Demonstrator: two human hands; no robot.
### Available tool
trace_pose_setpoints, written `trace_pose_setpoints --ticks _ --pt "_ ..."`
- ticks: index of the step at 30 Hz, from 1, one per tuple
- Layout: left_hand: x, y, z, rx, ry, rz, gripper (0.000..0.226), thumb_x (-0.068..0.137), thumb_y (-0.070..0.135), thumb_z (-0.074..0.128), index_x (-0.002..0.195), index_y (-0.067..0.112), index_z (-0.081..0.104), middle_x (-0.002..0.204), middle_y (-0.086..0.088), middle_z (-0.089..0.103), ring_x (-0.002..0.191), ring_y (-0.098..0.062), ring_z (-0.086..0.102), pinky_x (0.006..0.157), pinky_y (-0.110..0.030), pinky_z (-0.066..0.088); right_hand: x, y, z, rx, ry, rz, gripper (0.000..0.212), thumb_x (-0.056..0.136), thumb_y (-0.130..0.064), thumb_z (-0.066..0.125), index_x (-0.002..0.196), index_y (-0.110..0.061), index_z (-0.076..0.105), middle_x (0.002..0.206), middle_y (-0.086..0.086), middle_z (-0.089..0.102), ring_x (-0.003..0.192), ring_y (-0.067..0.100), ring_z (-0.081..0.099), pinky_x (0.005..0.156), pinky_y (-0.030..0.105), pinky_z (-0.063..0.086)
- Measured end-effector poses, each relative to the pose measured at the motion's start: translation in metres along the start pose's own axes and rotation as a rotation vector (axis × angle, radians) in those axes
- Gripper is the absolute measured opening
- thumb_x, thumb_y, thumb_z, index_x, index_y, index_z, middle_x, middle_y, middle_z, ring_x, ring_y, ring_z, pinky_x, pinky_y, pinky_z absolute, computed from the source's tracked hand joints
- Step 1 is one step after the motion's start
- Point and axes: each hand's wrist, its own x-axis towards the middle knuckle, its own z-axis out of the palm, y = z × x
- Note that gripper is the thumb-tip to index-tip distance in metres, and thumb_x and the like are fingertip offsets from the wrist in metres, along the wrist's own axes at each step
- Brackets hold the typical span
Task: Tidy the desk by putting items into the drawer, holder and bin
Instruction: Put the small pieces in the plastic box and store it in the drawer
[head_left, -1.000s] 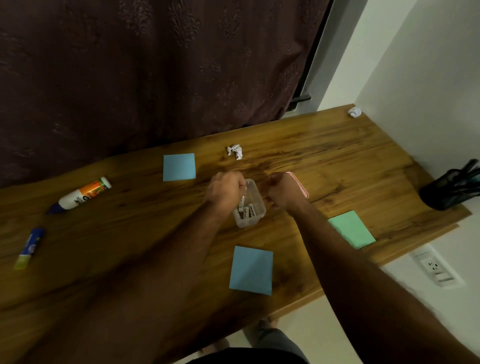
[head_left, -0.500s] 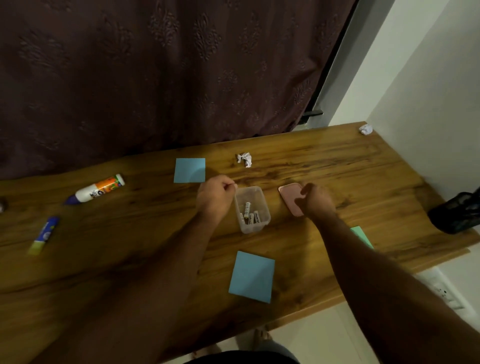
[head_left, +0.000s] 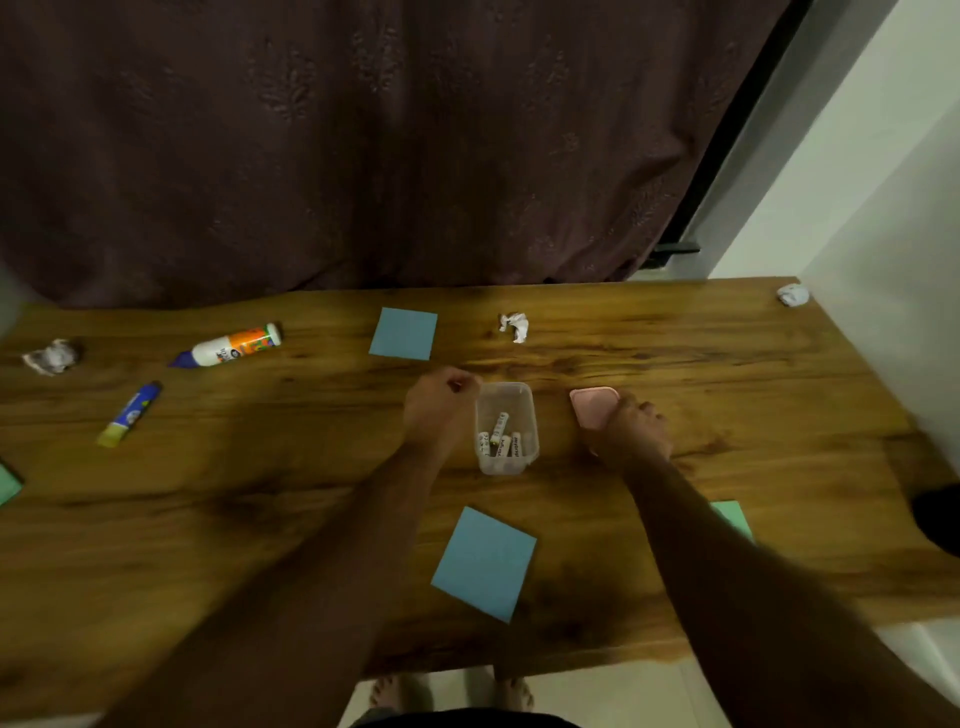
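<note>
Head view: I see a small clear box (head_left: 506, 428) standing open on the wooden desk (head_left: 727, 374), directly between the two hands, with a few short white sticks (head_left: 501, 439) lying in its bottom. My left hand (head_left: 439, 410) sits just beside the box's left wall, fingers curled in with the thumb and fingertips pinched together near the rim; I cannot tell whether anything small is held between them. My right hand (head_left: 631, 428) rests on the desk to the right of the box, its fingers curled over the near edge of a pink lid (head_left: 592, 408) that lies flat, apart from the box.

Beyond the left hand lies a blue paper square (head_left: 404, 333), and a second blue square (head_left: 484, 563) lies nearer me, between my forearms. A crumpled paper ball (head_left: 514, 326) sits past the box. Far out to the left are a glue bottle (head_left: 228, 345) on its side, a glue stick (head_left: 130, 413) and another paper wad (head_left: 52, 356). A third wad (head_left: 792, 294) sits at the far right corner. A green note (head_left: 735, 519) peeks from behind my right forearm.
</note>
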Motion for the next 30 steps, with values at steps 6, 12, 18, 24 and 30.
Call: trace_pose_setpoints --ticks 6,12,18,24,30 --pt "-0.013 0.003 -0.002 -0.034 0.035 -0.026 0.021 0.093 0.034 0.056 0.106 0.022 0.068 0.1 0.005 0.069 0.084 -0.007 0.061 0.059 -0.013 0.039 0.0 -0.022 -0.021 0.438 -0.089 -0.088 0.068 0.076 -0.05 0.073 0.131 -0.016 0.051 0.123 0.008 0.06 0.109 0.028 0.057 0.094 0.046 0.05" --pt "-0.024 0.019 -0.009 -0.124 0.059 -0.062 0.024 0.093 0.038 0.054 0.101 0.021 0.069 0.091 0.006 0.07 0.077 -0.007 0.061 0.061 -0.019 0.046 -0.02 -0.081 -0.058 0.839 -0.236 -0.271 0.056 0.078 -0.045 0.075 0.125 -0.02 0.058 0.112 0.001 0.063 0.096 0.019 0.062 0.068 0.03 0.05" --pt "-0.033 0.037 -0.018 -0.399 0.001 -0.094 0.04 0.098 0.043 0.043 0.096 0.01 0.066 0.092 -0.013 0.07 0.085 -0.028 0.067 0.076 -0.045 0.055 -0.054 -0.115 -0.068 1.1 -0.616 -0.37 0.019 0.09 -0.033 0.059 0.095 -0.016 0.065 0.088 0.006 0.064 0.087 0.023 0.06 0.074 0.038 0.05" --pt "-0.036 0.032 -0.021 -0.479 -0.066 -0.235 0.022 0.095 0.026 0.058 0.107 0.009 0.065 0.093 -0.006 0.069 0.074 -0.013 0.064 0.057 -0.026 0.048 -0.059 -0.102 -0.066 1.211 -0.765 -0.288 0.028 0.099 -0.025 0.037 0.112 -0.013 0.059 0.105 0.015 0.066 0.089 0.029 0.064 0.072 0.043 0.05" --pt "-0.039 0.028 -0.015 -0.418 -0.018 -0.287 0.017 0.088 0.016 0.069 0.099 0.004 0.069 0.072 -0.002 0.063 0.061 -0.011 0.056 0.051 -0.023 0.049 -0.054 -0.084 -0.058 0.704 -0.382 -0.413 0.038 0.096 -0.023 0.055 0.133 -0.015 0.053 0.12 0.007 0.064 0.099 0.026 0.064 0.064 0.035 0.057"
